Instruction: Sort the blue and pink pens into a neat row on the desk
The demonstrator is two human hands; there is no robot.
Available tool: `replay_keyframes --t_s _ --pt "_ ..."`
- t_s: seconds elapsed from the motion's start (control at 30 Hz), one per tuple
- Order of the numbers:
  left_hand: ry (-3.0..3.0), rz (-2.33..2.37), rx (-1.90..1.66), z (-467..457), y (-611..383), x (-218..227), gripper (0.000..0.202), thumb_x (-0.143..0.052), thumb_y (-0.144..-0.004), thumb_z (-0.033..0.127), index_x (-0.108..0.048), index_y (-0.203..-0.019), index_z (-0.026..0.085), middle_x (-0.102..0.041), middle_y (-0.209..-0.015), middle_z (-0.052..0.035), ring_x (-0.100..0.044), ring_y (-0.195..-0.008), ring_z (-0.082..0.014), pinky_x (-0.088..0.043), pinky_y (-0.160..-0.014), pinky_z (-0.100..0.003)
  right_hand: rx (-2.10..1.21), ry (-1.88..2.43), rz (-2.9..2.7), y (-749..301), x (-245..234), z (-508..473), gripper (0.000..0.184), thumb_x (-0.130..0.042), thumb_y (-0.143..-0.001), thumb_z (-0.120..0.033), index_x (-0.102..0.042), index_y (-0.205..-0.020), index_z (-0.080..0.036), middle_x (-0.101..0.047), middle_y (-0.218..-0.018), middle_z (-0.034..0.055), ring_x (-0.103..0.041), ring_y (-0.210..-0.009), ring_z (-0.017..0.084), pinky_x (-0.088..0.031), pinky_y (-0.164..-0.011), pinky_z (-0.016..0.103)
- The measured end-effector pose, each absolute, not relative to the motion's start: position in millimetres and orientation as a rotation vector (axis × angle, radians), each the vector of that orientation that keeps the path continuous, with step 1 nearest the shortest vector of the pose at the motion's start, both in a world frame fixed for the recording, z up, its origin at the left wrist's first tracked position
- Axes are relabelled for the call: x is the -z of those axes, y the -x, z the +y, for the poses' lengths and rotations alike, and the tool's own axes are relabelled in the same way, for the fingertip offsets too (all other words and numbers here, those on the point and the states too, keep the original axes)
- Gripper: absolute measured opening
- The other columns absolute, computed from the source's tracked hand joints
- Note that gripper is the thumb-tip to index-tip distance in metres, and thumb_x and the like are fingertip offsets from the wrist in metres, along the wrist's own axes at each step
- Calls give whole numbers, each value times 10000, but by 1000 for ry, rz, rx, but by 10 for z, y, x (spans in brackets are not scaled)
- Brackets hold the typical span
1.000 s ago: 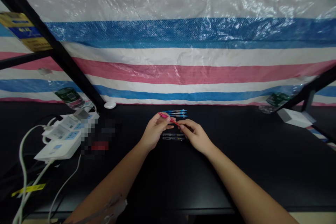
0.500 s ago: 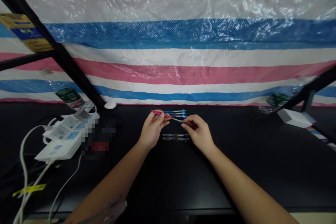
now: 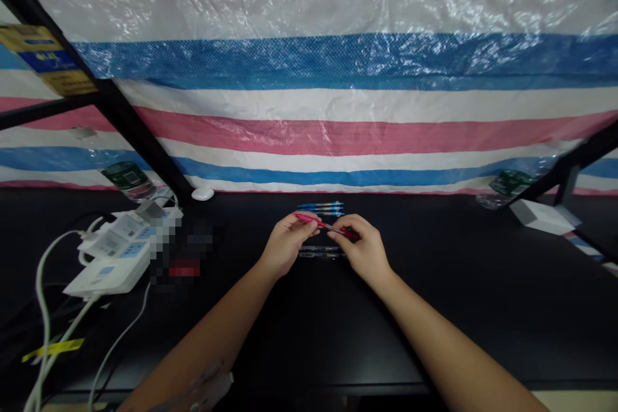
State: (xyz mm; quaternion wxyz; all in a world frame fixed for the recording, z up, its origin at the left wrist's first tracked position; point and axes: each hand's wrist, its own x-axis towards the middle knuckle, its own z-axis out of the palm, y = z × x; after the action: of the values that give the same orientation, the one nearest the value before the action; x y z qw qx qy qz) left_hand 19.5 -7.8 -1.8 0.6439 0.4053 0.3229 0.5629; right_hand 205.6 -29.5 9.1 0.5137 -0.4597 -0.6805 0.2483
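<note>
Between my hands, above the black table, is a red pen [image 3: 326,226], tilted slightly down to the right. My left hand [image 3: 286,241] pinches its bright red end. The fingers of my right hand [image 3: 363,244] are closed on the other end, which is dark red and partly covered by them. Several blue pens [image 3: 321,208] lie side by side just beyond my hands. Nearer to me, two clear pens with dark parts [image 3: 316,252] lie parallel on the table, their right ends partly behind my right hand.
At the left, a white power strip [image 3: 116,270] has plugs and cables. A clear bottle [image 3: 126,177] stands behind it, and another bottle [image 3: 514,183] lies at right by a white box [image 3: 541,217]. A white oval object [image 3: 203,194] is near the striped sheet [image 3: 338,138].
My left hand has moved right and slightly down, bringing the red end closer to my right hand. The gap between my hands is smaller, and the right hand has barely shifted.
</note>
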Motion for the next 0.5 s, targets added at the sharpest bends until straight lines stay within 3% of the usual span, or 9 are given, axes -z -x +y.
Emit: replay_keyframes --t_s 0.13,0.3,0.37,0.43,0.5 --pt "-1026 759 -1242 -89 -210 39 217 -838 -765 264 -775 -948 165 -766 -946 -77 -695 -924 -194 -528 -886 -336 -770 1125 -1553 -2013 -76 -325 147 -732 -870 -360 -718 -918 -223 -719 -919 64 -662 -837 222 -520 -768 347" --pt "-1059 790 -1237 -91 -194 49 219 -841 -751 248 -787 -949 171 -780 -949 -81 -709 -947 -220 -503 -973 -380 -1129 1093 -1423 -2004 -88 -329 330 -615 -933 -518 -687 -970 -198 -703 -829 53 -616 -678 171 -505 -640 303" --pt "-1060 793 -1236 -95 -192 46 226 -843 -747 252 -790 -950 168 -781 -951 -88 -711 -954 -229 -499 -987 -395 -1153 1075 -1407 -2007 -103 -323 359 -693 -868 -543 -671 -984 -203 -690 -843 42 -616 -700 168 -508 -648 295" --pt "-1067 791 -1238 -100 -193 41 220 -842 -747 254 -792 -943 167 -779 -962 -92 -711 -958 -232 -499 -993 -403 -1135 1077 -1416 -2013 -119 -318 384 -777 -792 -537 -669 -948 -203 -676 -826 30 -619 -721 171 -503 -661 289" --pt "-1080 783 -1228 -105 -195 36 206 -839 -748 250 -793 -931 168 -776 -976 -92 -711 -959 -232 -500 -997 -409 -1148 1111 -1463 -2023 -134 -317 380 -722 -835 -569 -667 -829 -193 -639 -721 15 -575 -631 152 -465 -604 277"
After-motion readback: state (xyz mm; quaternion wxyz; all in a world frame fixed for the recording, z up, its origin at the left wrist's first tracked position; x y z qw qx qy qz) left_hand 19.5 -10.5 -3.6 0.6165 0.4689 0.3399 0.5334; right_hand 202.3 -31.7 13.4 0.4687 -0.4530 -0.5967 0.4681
